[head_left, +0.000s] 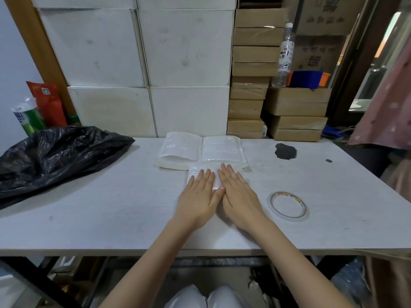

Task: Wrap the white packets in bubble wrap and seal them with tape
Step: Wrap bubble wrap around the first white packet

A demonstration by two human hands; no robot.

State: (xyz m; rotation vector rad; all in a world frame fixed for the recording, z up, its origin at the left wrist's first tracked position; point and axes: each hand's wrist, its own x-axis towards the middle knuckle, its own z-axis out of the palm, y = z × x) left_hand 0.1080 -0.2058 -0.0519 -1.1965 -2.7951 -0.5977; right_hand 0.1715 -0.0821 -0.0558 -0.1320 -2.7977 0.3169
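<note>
Head view, tape roll (288, 206) print unreadable

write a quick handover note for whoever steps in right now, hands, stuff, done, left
Left hand and right hand: both flat, palms down, pressing a bubble-wrapped packet at table centre.
Two more packets lie side by side just behind it.
Tape roll lies flat to the right, untouched.
Done: wrap folded over this packet.
Left: tape it; whether the rear two are sealed cannot be told.

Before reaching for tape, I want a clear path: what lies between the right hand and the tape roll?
Head view: only bare table between right hand and tape roll.
</note>
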